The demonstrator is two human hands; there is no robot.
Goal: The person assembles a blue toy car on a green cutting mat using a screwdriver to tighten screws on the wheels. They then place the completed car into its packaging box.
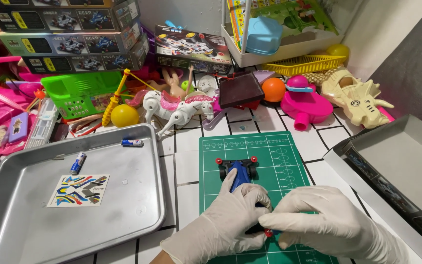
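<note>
A small blue toy race car (240,172) with red rollers lies on a green cutting mat (279,156). Both my hands wear white gloves and close over the car's near end. My left hand (228,220) grips the body, its forefinger stretched along the blue shell. My right hand (326,222) pinches the rear by a red roller (268,232). The car's back half is hidden under my fingers.
A metal tray (137,215) at the left holds a sticker sheet (78,190) and two small batteries (77,163). An open grey box (406,166) sits at the right. Toys crowd the back: a white horse (177,108), a cream dinosaur (355,95), stacked kit boxes (69,34).
</note>
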